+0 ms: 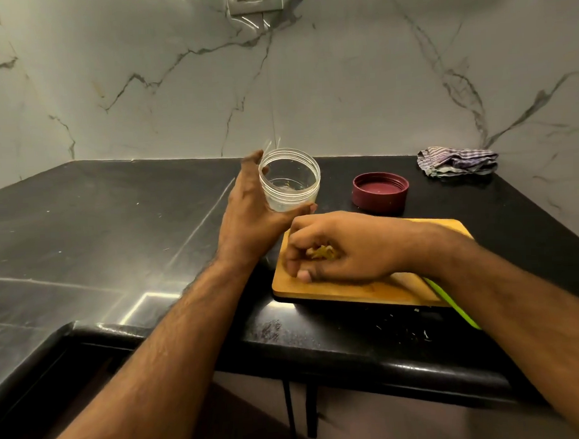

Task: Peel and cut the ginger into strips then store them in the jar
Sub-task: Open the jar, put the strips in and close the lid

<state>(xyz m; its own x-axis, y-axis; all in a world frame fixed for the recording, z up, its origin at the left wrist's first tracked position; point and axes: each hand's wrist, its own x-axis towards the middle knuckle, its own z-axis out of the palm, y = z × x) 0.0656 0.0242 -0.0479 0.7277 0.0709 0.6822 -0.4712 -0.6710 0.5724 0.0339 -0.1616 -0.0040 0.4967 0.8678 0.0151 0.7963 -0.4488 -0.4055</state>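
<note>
A clear plastic jar (pixel 291 177) with no lid stands on the black counter, just behind the wooden cutting board (pixel 347 291). My left hand (pixel 251 214) wraps around the jar's left side and holds it. A few pale ginger strips lie at the jar's bottom. My right hand (pixel 335 247) rests over the board's left part, fingers closed on a bunch of yellowish ginger strips (pixel 321 252). The jar's dark red lid (pixel 380 192) lies upside down to the right of the jar.
A green-handled tool (pixel 451 302) lies by the board's right front corner, partly under my right forearm. Peel scraps (pixel 409 330) litter the counter's front edge. A striped cloth (pixel 458 160) sits at the back right. The marble wall stands behind.
</note>
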